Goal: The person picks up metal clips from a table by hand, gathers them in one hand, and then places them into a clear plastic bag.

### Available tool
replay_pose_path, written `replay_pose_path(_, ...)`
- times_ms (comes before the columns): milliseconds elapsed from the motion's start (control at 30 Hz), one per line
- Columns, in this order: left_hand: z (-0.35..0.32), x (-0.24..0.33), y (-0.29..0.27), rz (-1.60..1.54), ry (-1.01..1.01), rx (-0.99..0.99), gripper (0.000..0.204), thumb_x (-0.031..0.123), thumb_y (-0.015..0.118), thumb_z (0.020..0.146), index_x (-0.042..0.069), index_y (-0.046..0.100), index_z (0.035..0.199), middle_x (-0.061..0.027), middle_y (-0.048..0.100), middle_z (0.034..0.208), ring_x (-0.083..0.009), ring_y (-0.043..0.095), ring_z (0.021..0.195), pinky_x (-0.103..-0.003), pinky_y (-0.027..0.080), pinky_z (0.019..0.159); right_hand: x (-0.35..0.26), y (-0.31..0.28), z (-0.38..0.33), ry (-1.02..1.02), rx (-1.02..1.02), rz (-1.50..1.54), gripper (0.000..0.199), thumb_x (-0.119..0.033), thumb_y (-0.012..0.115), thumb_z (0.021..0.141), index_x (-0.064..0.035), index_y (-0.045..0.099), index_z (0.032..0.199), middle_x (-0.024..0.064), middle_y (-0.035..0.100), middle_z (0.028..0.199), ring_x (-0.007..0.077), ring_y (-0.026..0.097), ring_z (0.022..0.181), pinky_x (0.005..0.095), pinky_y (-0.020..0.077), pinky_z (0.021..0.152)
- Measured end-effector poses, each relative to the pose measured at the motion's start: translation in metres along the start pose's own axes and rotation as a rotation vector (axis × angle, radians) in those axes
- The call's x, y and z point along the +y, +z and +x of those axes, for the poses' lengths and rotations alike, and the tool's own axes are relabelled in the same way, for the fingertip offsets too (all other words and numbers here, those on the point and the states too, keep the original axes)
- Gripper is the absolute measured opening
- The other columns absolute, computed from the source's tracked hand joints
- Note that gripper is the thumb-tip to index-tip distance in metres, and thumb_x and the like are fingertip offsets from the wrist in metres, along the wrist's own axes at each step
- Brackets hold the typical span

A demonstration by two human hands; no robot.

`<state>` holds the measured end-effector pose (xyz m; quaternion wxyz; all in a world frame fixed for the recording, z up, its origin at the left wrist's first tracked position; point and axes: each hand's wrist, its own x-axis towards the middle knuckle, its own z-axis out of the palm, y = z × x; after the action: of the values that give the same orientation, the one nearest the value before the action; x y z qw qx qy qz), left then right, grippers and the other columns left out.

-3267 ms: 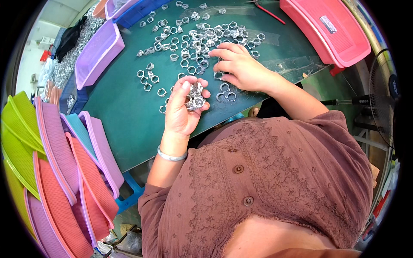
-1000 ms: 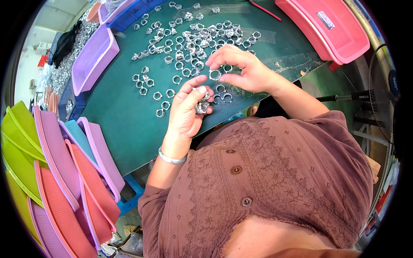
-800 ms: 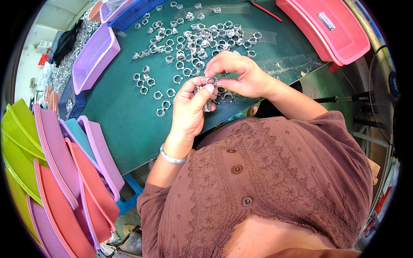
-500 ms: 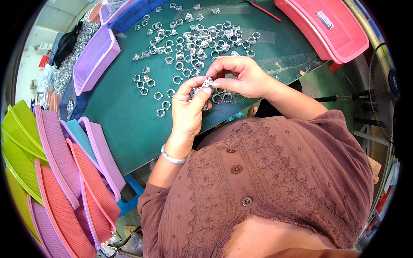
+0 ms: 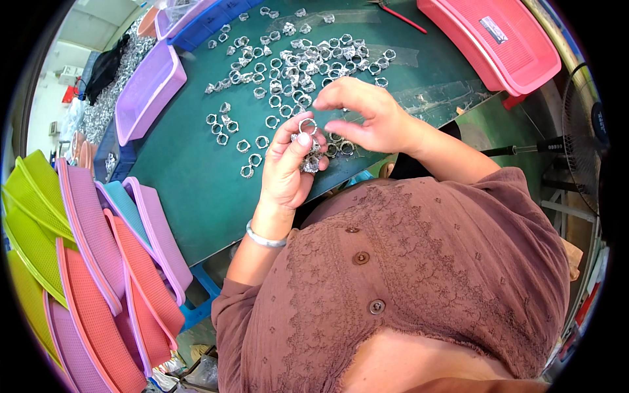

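My left hand (image 5: 286, 167) is raised over the near edge of a dark green table (image 5: 190, 177) and grips a bunch of small silver rings (image 5: 308, 157); one ring (image 5: 306, 124) stands up at its fingertips. My right hand (image 5: 367, 118) hovers just right of it, fingers spread and curved, palm down, holding nothing that I can see. A silver bangle (image 5: 263, 237) circles my left wrist. Several more silver rings (image 5: 288, 62) lie scattered across the table beyond both hands.
A purple tray (image 5: 149, 92) sits at the table's far left beside a blue one (image 5: 209, 16). A pink tray (image 5: 491, 39) lies far right. Stacked green, pink and purple trays (image 5: 78, 262) stand at my left. A fan (image 5: 580, 124) is at right.
My right hand picked a ring from the table, brought it to the bunch in my left hand, then lifted away with fingers apart. My left hand rose slightly with the bunch.
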<state>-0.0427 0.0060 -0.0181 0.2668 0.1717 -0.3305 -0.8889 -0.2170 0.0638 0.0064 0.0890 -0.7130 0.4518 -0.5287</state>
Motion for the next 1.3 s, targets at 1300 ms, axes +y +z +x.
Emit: replay_pose_path(1300,-0.03,0.048,-0.036,-0.297,0.047,0.062,0.023,0.025,0.044,0.088,0.011,0.054,0.105,-0.0032,0.043,0.07,-0.0132,0.039,0.06,-0.023,0.038,0.045,0.131,-0.211,0.126,0.734,-0.266,-1.27,0.019,-0.004,0.056,0.066,-0.0053,0.064,0.084,0.0138,0.063,0.082,0.0314,0.061,0.079,0.0409,0.0473,0.073)
